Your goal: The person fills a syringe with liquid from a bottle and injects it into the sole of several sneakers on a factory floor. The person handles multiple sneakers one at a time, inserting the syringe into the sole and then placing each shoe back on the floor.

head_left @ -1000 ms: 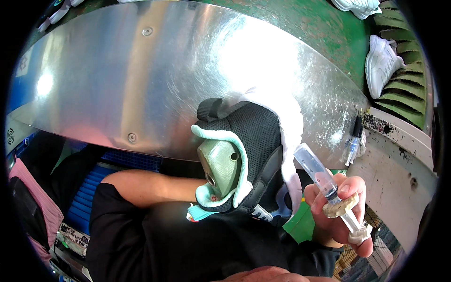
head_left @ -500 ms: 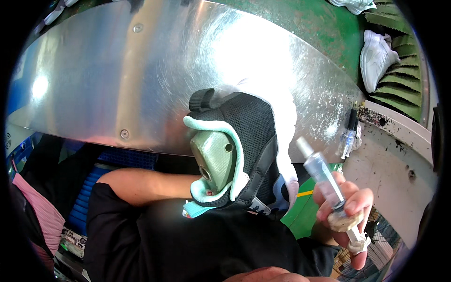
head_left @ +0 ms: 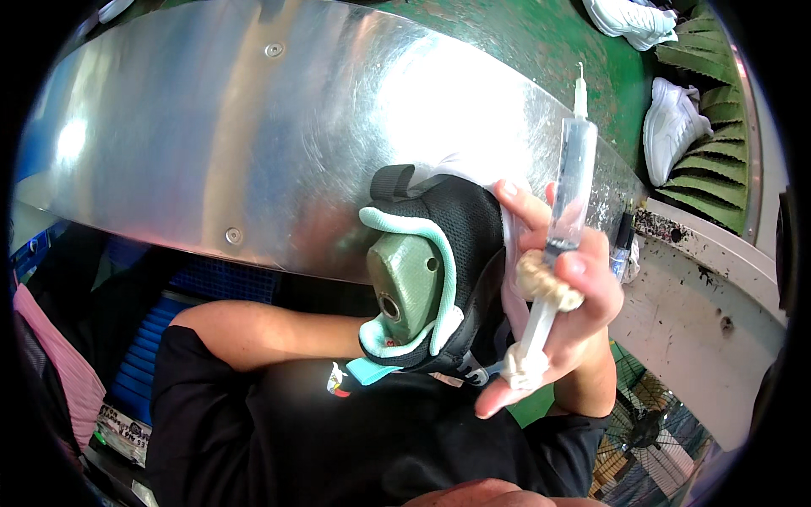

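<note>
Fingers half-curled, the right hand [head_left: 574, 291] grips a clear plastic syringe [head_left: 576, 173] beside a black mesh shoe [head_left: 475, 224]; the left hand's hidden, its grip unreadable. A scratched metal table [head_left: 321, 144] spreads to a curved edge.

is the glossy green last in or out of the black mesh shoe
In: the green last sits within the mint collar of the black shoe.

Right hand [head_left: 589, 287]: around a syringe [head_left: 575, 165]
Shoe [head_left: 471, 215]: just left of that hand
Left hand: apparently hidden behind the shoe
</note>
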{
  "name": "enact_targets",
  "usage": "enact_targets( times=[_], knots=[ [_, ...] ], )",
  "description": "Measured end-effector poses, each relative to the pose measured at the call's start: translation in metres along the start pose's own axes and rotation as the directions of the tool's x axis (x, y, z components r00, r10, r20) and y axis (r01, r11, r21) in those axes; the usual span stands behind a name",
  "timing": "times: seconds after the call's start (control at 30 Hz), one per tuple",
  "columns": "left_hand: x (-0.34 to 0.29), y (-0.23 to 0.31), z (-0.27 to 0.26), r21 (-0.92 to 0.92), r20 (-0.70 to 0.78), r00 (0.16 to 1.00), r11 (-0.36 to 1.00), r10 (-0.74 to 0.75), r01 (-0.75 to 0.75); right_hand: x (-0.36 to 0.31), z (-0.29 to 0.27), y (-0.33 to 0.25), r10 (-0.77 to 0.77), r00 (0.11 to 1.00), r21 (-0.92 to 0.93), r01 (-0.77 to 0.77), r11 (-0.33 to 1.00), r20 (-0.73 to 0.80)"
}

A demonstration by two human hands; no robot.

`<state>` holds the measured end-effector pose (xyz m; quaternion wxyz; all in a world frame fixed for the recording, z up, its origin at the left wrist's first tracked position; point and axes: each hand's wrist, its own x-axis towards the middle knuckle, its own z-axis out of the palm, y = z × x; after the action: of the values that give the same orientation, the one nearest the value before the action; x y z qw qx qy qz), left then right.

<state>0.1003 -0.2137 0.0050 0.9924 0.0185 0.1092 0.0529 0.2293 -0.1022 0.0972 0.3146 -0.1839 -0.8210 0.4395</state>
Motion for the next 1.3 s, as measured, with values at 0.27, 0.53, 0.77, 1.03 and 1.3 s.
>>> enact_targets(
  times=[0.27,0.53,0.77,1.03,1.3],
  knots=[
    [0.001,-0.002,0.001,0.029,-0.022,1.0,1.0,0.005,-0.005,-0.027,-0.008,-0.027,0.069,0.982,0.112,-0.05,0.993,-0.177],
    [-0.006,-0.004,0.013,0.099,-0.11,0.989,0.989,-0.101,0.112,-0.048,0.018,-0.011,0.607,0.694,0.711,-0.196,0.676,-0.386],
    [-0.045,-0.007,0.03,0.373,-0.279,0.892,0.896,0.355,-0.239,-0.117,-0.03,-0.013,0.325,0.845,0.421,-0.133,0.897,-0.426],
    [-0.098,0.029,0.058,0.611,-0.417,0.475,0.626,0.775,-0.485,-0.166,-0.038,0.019,0.078,0.85,-0.463,-0.359,0.811,-0.522],
    [0.099,0.251,0.065,0.81,-0.096,0.672,0.45,0.734,-0.376,-0.165,-0.045,0.019,0.036,0.783,-0.514,-0.441,0.736,-0.621]
  ],
)
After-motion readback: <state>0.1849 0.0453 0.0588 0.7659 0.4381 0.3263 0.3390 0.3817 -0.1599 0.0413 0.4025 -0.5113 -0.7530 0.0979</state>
